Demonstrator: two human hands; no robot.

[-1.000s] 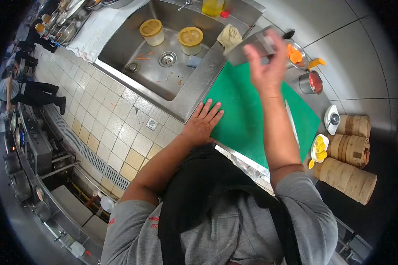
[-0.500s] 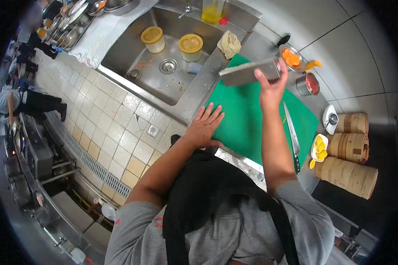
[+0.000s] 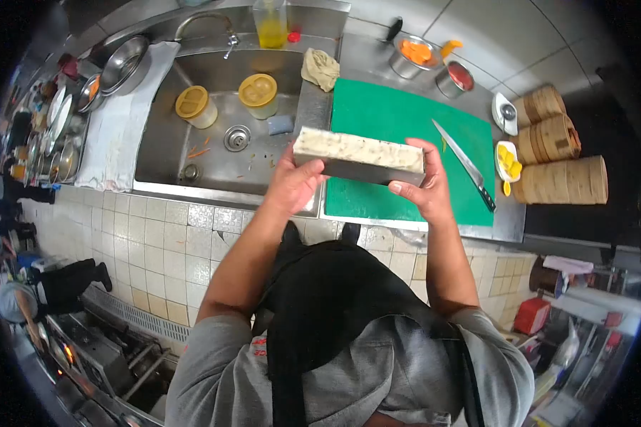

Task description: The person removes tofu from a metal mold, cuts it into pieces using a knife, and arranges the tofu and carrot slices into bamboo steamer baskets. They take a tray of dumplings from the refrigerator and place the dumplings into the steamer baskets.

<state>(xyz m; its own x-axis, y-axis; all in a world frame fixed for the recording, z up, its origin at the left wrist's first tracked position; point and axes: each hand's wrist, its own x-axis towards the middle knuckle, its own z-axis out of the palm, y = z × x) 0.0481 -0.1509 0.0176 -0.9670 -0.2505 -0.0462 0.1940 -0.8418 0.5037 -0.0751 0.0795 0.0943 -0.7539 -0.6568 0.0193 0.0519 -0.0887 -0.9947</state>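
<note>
A long metal loaf tin [image 3: 363, 171], with a pale, speckled block [image 3: 360, 150] filling its visible open side, is held up between my two hands. My left hand [image 3: 295, 181] grips its left end, thumb on the near side. At the right end, my right hand [image 3: 429, 186] has its thumb low and fingers behind the tin. Below the tin lies a green cutting board [image 3: 384, 107]. A knife [image 3: 463, 160] with a black handle rests on the board's right part, beside a small yellow-green scrap.
The sink [image 3: 214, 167] at the left holds two yellow-lidded tubs [image 3: 196, 107]. A cloth [image 3: 320, 69] lies beside the board. Carrot bowl [image 3: 414, 57], red-filled pot [image 3: 454, 80], yellow pieces [image 3: 508, 161] and bamboo steamers [image 3: 563, 181] stand right. Another person [image 3: 57, 287] is far left.
The view has turned. My left hand has left the board and taken the tin's left end. The tin, in my right hand before, now shows its pale contents towards me.
</note>
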